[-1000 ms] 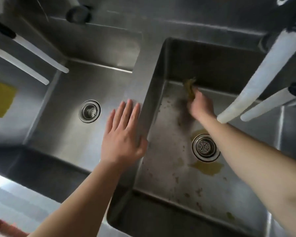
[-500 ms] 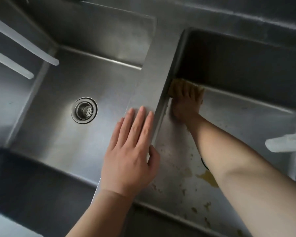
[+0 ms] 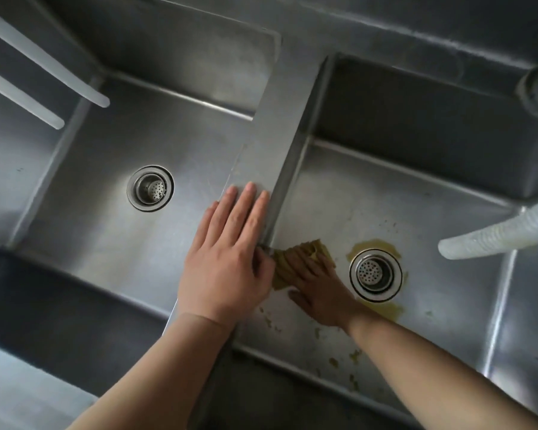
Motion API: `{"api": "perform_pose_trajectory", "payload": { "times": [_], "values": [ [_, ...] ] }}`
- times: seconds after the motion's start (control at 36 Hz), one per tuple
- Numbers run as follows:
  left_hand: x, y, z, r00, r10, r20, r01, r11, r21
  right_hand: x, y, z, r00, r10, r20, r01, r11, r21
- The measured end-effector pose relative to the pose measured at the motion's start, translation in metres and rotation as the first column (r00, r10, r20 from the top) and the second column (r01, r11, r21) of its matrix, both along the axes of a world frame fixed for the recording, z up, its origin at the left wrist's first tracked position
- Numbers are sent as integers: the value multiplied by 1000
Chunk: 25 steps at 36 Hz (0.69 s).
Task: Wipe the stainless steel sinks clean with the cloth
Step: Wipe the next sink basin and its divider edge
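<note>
Now | sinks 2 | left hand flat | right hand presses, seemingly flat, 1 cloth

Twin stainless steel sinks joined by a flat divider.

The left basin's floor shows only its round drain strainer. The right basin's floor is spotted with yellowish residue that rings its drain strainer and trails toward the near wall; a yellow-brown cloth lies flat on it just left of that drain, pressed under the right hand. The left hand rests flat on the divider.
</note>
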<state>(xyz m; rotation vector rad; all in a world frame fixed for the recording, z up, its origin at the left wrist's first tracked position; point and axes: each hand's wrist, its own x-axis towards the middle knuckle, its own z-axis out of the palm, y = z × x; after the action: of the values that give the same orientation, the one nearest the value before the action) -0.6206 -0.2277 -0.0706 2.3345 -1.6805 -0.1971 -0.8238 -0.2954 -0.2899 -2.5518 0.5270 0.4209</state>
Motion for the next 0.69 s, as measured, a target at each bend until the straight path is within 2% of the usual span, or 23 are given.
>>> {"api": "perform_pose_trajectory", "payload": {
  "times": [0.06,0.11,0.19,0.28,0.33,0.5,0.58,0.69],
  "values": [
    [0,0,0,1000,-5,1,5,1000,13,-14,-17,1,994,110,-22,-110,993,-38],
    [0,0,0,1000,-7,0,7,1000,17,-16,-42,3,995,94,-37,-96,993,-71],
    [0,0,0,1000,-2,3,2,1000,6,-1,-89,4,982,-155,-106,145,985,-92],
    [0,0,0,1000,-3,7,3,1000,3,32,-137,7,888,-444,-124,437,896,-78],
    [0,0,-1,1000,6,3,-6,1000,-3,63,-161,9,809,-575,-118,576,817,-37],
    [0,0,-2,1000,15,-12,-16,999,-40,140,-165,15,642,-762,-79,760,620,198],
    [0,0,-1,999,21,-24,-22,999,-40,141,-141,10,670,-740,-55,740,660,130],
    [0,1,1,999,20,-33,-21,1000,-19,106,-99,5,821,-566,-74,569,822,17]
  ]
}}
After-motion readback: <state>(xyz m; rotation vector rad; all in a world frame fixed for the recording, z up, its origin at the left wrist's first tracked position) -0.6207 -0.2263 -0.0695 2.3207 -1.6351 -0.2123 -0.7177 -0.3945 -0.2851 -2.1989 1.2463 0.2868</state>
